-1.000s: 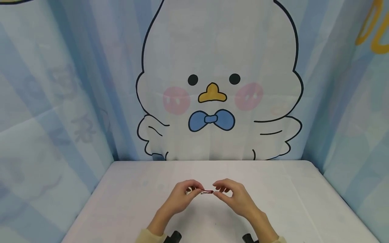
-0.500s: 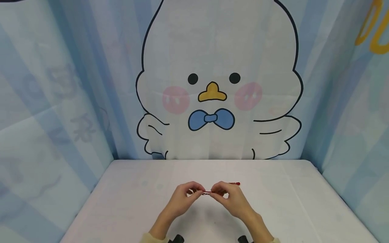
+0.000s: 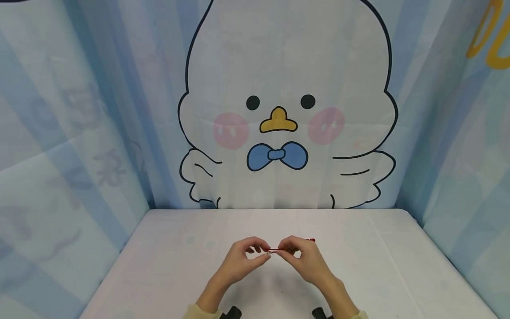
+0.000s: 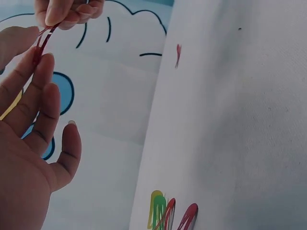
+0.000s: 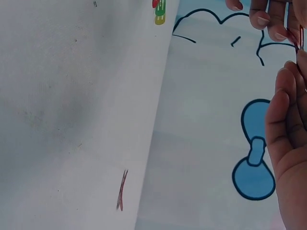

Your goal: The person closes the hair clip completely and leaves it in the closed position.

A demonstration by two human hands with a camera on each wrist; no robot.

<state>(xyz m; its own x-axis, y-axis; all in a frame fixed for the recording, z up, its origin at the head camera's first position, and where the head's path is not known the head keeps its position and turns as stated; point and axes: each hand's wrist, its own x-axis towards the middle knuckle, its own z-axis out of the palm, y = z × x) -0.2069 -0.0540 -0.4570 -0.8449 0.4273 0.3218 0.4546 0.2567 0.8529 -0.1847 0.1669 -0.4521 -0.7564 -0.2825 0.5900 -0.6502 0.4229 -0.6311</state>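
Red hair clip (image 4: 46, 41); R hand (image 3: 308, 259) pinching one end; L hand (image 3: 237, 262) touching other, can't tell if pinching.

Red clip (image 4: 37, 56): glossy-looking metal. Tabletop (image 3: 378, 266): matt, faintly grainy. Backdrop (image 3: 279, 66): matt cloth.

Held clip (image 4: 46, 41): dark red. Table (image 3: 358, 266): white. Clips (image 4: 160, 211): yellow, green, red, crimson. Lone clip (image 5: 122, 191): apparently dull red, blurred. Backdrop (image 3: 131, 66): pale blue, darker stripes; white, black-outlined chick (image 3: 287, 57), pink cheeks (image 3: 231, 130), yellow beak (image 3: 278, 120), blue bow (image 3: 276, 154). Sleeves (image 3: 200, 313): pale yellow.
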